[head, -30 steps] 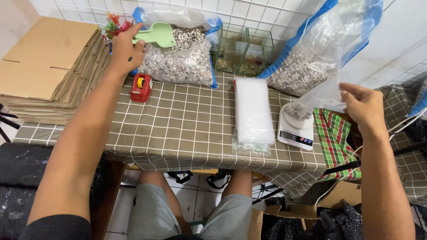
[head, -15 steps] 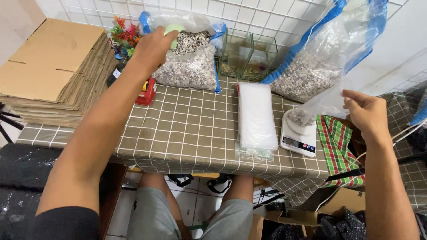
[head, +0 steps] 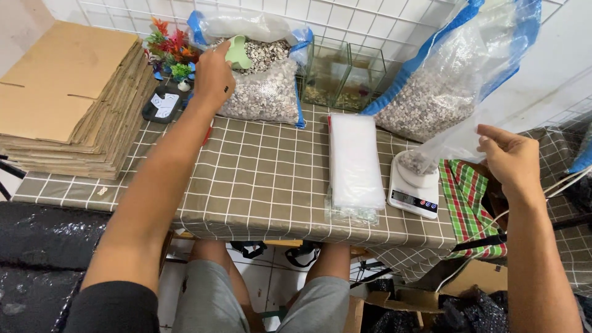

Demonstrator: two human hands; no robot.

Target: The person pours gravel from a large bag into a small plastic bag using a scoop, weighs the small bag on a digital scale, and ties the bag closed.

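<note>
Table [head: 259, 185] w/ scale [head: 412, 191], bags [head: 354, 161], maybe gravel.

Below the desk [head: 271, 185] edge, grey shorts [head: 209, 302] cover both thighs; a black short sleeve [head: 114, 308] covers the left upper arm.

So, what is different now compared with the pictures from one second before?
The left hand carried the green scoop from above the open gravel bag down into its gravel, with the same grip. The right hand still holds open the small clear bag standing on the white scale. The stack of clear bags and the flat cartons lie as before.
</note>
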